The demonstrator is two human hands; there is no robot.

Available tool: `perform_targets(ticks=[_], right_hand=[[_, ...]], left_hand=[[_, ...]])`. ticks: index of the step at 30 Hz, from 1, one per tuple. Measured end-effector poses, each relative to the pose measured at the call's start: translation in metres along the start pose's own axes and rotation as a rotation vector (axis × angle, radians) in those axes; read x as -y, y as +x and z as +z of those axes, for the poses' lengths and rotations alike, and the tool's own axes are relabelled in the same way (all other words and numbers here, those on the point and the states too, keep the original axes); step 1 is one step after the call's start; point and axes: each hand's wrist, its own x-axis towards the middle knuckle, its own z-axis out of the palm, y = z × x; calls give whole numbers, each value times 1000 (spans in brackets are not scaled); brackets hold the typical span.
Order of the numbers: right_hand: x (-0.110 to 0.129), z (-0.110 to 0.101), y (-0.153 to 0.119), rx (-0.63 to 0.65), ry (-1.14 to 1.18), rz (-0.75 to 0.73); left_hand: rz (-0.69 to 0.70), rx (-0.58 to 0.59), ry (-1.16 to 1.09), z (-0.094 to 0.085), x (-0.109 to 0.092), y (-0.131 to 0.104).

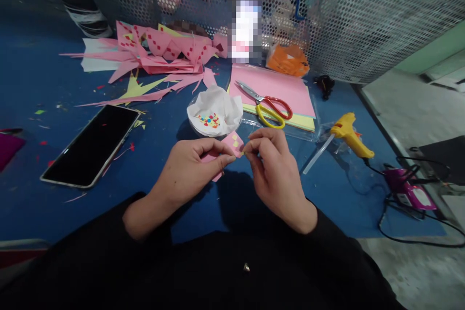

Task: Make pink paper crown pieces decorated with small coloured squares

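Note:
My left hand (192, 164) pinches a pink paper piece (231, 142) between thumb and fingers. Small yellow diamond shapes sit on that piece, and part of it is hidden behind the hand. At its right edge, my right hand (271, 167) has its fingertips pressed together; a tiny yellowish bit seems to show there, too small to name. Just beyond both hands stands a bowl lined with white tissue (228, 106), with small coloured paper bits (209, 120) inside it.
Red-and-yellow-handled scissors (263, 104) lie on stacked coloured paper (286, 87). A yellow glue gun (350, 135) with a cord is at right, near a purple power adapter (409, 191). A phone (92, 145) lies left. Pink cut paper (163, 51) spreads behind, before a perforated metal panel (363, 19).

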Motion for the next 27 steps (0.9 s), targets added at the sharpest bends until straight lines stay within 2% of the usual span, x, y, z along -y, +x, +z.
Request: perform_targets(ticks=[3,8,12,17,27], right_hand=[[1,2,-1,26,-119,-88],[0,4,-2,37,-157,-132],[1,2,-1,14,-103,-98],[0,-2,0,-57,22,-36],[0,-1,-1,-13,67,-26]], left_hand=[[19,17,18,2,0,0],[51,27,59,2,2,-1],[97,22,96,2,2,-1],[58,43,35,1,-1,-2],[68,49,41,1,-1,-2]])
